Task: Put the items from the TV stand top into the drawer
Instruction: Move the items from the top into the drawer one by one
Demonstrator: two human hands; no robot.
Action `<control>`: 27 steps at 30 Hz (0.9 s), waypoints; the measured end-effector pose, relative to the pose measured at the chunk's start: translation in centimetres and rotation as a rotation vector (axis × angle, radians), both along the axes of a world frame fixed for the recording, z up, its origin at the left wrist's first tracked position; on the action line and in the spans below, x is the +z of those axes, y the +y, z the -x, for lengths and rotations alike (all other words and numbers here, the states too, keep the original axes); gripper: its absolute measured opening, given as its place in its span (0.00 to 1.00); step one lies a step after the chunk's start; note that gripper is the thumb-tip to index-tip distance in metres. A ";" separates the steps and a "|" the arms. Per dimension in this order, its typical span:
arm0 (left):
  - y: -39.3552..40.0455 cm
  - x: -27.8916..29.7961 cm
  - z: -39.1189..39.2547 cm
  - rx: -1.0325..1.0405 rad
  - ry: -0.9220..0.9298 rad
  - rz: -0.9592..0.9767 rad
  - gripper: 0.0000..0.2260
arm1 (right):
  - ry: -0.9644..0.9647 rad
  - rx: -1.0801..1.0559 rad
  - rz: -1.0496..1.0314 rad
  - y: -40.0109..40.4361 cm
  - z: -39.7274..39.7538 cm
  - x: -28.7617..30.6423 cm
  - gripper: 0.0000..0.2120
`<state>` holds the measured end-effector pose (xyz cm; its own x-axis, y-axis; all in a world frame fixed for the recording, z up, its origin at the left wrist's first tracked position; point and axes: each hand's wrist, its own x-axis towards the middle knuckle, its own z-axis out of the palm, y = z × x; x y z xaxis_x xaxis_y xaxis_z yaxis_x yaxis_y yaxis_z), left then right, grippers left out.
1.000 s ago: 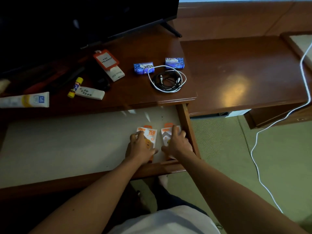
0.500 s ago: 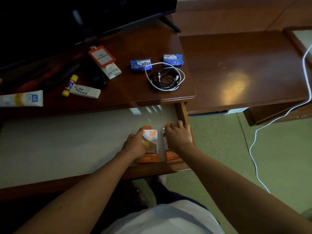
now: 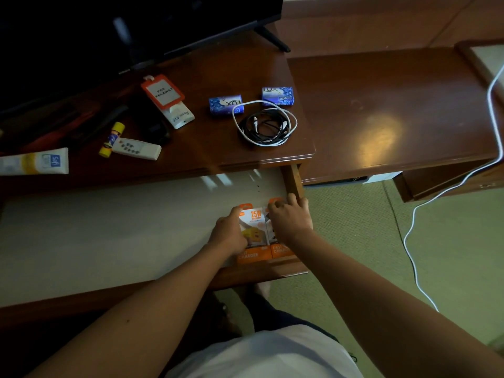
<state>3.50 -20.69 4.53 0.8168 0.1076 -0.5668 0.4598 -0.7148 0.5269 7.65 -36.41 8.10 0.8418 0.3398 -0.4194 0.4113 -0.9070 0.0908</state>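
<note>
The TV stand (image 3: 218,77) fills the upper left, with the dark TV (image 3: 109,28) at its back. Its drawer (image 3: 109,227) is pulled open below the top, pale inside. In the drawer's front right corner lie 2 orange charger boxes side by side, touching: the left box (image 3: 255,236) and the right box (image 3: 278,249). The left hand (image 3: 229,236) rests on the left box with curled fingers at its left edge; the right hand (image 3: 289,222) covers the right box, fingers bent over its top end. Whether either hand truly grips its box cannot be told.

On the stand top lie a coil of cables (image 3: 266,125), a tube (image 3: 35,161), a badge holder (image 3: 162,91), a remote (image 3: 136,148), 2 soap bars (image 3: 225,105) (image 3: 277,96) and a glue stick (image 3: 111,139).
</note>
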 end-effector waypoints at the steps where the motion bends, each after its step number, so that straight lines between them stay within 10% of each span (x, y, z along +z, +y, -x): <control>1: 0.0 0.0 0.0 -0.001 0.004 -0.003 0.43 | -0.006 0.001 0.003 0.1 0.1 0.0 0.25; 9: -0.1 1.1 -0.2 -0.087 0.029 -0.130 0.40 | -0.019 -0.069 -0.085 0.0 0.7 0.0 0.31; 20: 0.9 8.1 -7.9 -0.094 -0.543 -0.220 0.22 | -0.353 -0.234 -0.518 2.5 -7.1 6.1 0.20; 27: 3.5 11.7 -17.2 -0.099 -0.581 -0.327 0.21 | -0.302 -0.269 -0.540 3.3 -16.5 9.0 0.19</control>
